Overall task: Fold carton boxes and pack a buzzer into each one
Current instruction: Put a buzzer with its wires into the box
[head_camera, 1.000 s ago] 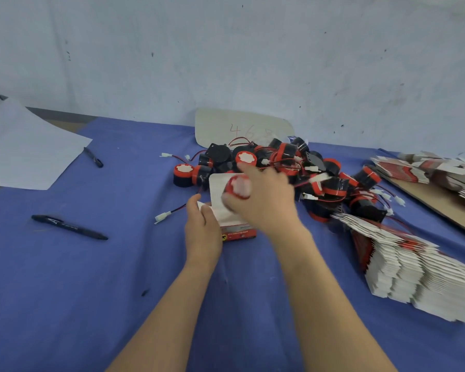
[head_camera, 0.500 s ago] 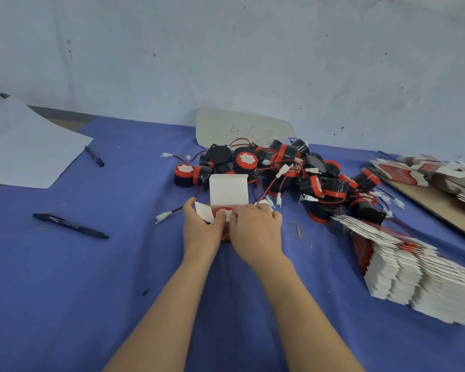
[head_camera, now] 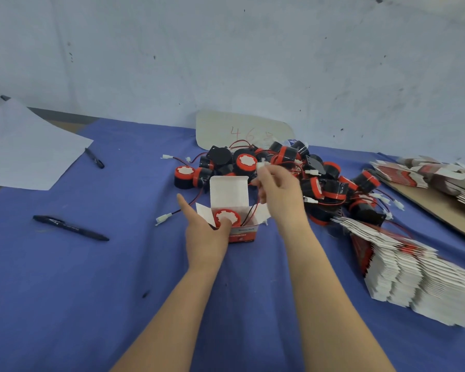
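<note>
Held the box [head_camera: 243,233] near the middle of the desk [head_camera: 118,277] with the left hand [head_camera: 204,237], fingers wrapped round its near side, thumb pressed on the buzzer [head_camera: 227,216] seated inside, white face up. Pinched the white plug [head_camera: 262,165] in the fingers of the right hand [head_camera: 279,194], raised at 1 o'clock from the box, just in front of the pile of loose buzzers [head_camera: 314,183]. Trailed the red-and-black wire [head_camera: 250,212] from the box's right edge up towards that hand. Left the lid flap [head_camera: 228,193] upright at 12 o'clock and the side flaps [head_camera: 202,212] spread.

Looked like the wire-stowing step, with closing not yet done. Needed, on that reading, to keep the thumb down against lifting the buzzer with the pull, to fold the wire in loose loops beside or over the buzzer, and to drop the plug in last, clear of the rim. Risked otherwise a pinched wire under the lid, or a snag on neighbouring leads in the pile. Kept flat cartons [head_camera: 414,275] stacked at 4 o'clock, within easy reach.
</note>
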Tool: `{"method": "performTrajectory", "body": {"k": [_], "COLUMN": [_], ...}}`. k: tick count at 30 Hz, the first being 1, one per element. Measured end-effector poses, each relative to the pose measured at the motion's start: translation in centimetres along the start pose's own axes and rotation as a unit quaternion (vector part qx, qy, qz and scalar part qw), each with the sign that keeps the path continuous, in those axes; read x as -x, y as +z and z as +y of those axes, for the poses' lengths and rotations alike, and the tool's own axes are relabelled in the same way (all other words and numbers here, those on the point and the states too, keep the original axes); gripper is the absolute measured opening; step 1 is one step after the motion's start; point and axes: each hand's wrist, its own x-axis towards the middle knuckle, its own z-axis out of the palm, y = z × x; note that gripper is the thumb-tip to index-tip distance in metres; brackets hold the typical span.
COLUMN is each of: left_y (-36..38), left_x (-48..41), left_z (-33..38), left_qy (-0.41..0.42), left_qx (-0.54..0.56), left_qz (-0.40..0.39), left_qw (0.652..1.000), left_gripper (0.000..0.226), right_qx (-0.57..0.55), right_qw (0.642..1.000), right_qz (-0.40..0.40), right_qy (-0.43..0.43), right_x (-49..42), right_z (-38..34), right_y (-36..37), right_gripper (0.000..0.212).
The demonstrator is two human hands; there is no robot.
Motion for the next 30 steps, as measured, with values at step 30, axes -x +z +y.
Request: {"method": "performTrajectory", "body": {"k": [30], "left_y": [0.3], "left_x": [0.0], "left_z": [-0.2], "left_qy": [0.019], "left_qx": [-0.015], "left_qz": [-0.008], "left_qw": [1.000], "left_gripper": [0.091], "right_qx": [0.293], "right_qw": [0.940], "right_qz": [-0.174], "right_qy": [0.006], "right_x": [2.7], "right_z": [0.0], "right_y": [-1.7], "right_gripper": [0.048]}}
